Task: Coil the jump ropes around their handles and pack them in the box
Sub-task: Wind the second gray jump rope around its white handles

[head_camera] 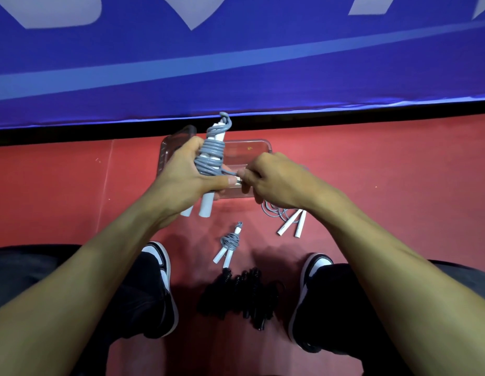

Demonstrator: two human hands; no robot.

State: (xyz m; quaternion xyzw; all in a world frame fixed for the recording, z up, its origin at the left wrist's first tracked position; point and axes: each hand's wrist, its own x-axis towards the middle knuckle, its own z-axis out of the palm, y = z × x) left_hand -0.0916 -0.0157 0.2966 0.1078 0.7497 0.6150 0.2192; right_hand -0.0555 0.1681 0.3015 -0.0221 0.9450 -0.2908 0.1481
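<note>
Left hand (pixel 185 172) grips a jump rope bundle (pixel 210 156): two white handles side by side, grey cord wound in tight loops round their upper half, one loop sticking out past the top end. Fingers curled round the coil from the left, thumb across the front low down. Bundle's long axis runs near upright in view, top leaning slightly right; bare handle ends point down toward the person, cord loop end points away toward the blue banner (pixel 235 63). Bundle is held in the air above the clear box (pixel 259 147), which sits on the red floor (pixel 398 172) just in front of the banner's lower edge.

Right hand (pixel 271 183) pinches the loose grey cord end just beside the left thumb, fingers curled on it; cord runs from the bottom of the coil straight into that pinch.

On the floor below the hands: a second coiled rope (pixel 228 244), white handles, grey cord bunched round the middle, long axis tilted, handle ends toward lower left. Right of it, an uncoiled rope (pixel 290 222), white handles lying angled, loose grey cord partly hidden under the right wrist. Nearer the person, between two black-and-white shoes (pixel 161 267), a black rope pile (pixel 244 294), shape hard to read.
</note>
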